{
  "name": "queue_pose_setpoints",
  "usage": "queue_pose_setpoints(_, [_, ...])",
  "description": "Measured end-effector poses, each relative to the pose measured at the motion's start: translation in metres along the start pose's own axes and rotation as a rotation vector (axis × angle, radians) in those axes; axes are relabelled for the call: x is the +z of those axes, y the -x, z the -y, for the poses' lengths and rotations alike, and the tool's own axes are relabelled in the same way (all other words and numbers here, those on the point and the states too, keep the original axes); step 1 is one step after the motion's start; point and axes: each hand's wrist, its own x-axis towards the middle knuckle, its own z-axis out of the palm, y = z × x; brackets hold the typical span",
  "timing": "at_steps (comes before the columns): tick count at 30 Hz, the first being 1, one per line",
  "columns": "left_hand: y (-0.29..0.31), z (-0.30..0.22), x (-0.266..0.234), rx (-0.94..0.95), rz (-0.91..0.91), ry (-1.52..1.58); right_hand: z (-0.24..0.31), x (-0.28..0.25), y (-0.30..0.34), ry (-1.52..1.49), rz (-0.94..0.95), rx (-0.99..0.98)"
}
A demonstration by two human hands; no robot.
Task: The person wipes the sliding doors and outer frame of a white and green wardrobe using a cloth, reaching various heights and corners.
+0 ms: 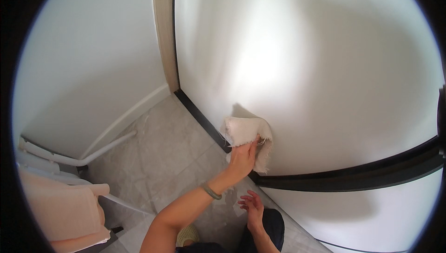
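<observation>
My left hand [242,162], with a bangle [211,191] on its wrist, presses a frayed off-white cloth [248,127] against the lower left corner of a large glossy white panel [325,90]. The cloth covers its fingertips and drapes past them on both sides. Black trim [200,116] borders the panel close to the cloth. Lower down, my right hand [254,209] hovers by my dark-clothed knee [274,225], holding nothing, its fingers loosely bent and apart.
Grey tiles [130,164] cover the floor. At left, a white tubular rack [107,151] stands by the wall [93,58], with peach fabric [60,206] hanging nearby. A wooden door frame [165,30] borders the panel. My light woven shoe [187,234] shows below.
</observation>
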Motion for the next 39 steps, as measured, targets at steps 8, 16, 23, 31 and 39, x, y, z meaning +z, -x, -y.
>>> queue_pose_setpoints(8, [-0.002,0.001,0.002,0.089,-0.121,0.031,0.005,0.003,0.001,-0.014,-0.006,0.001])
queue_pose_setpoints(16, [0.007,-0.018,-0.007,-0.144,0.047,0.175,0.002,0.002,0.002,-0.005,0.0,0.02])
queue_pose_setpoints(23, [0.001,0.002,-0.002,0.033,-0.075,0.047,0.0,0.004,0.001,-0.005,0.013,0.011])
queue_pose_setpoints(31, [-0.005,0.027,0.009,0.568,0.104,-0.328,-0.001,0.001,0.002,0.001,0.006,0.025])
queue_pose_setpoints(39, [-0.054,-0.011,0.045,1.012,-0.06,-0.385,0.002,-0.003,-0.003,0.022,0.028,0.012])
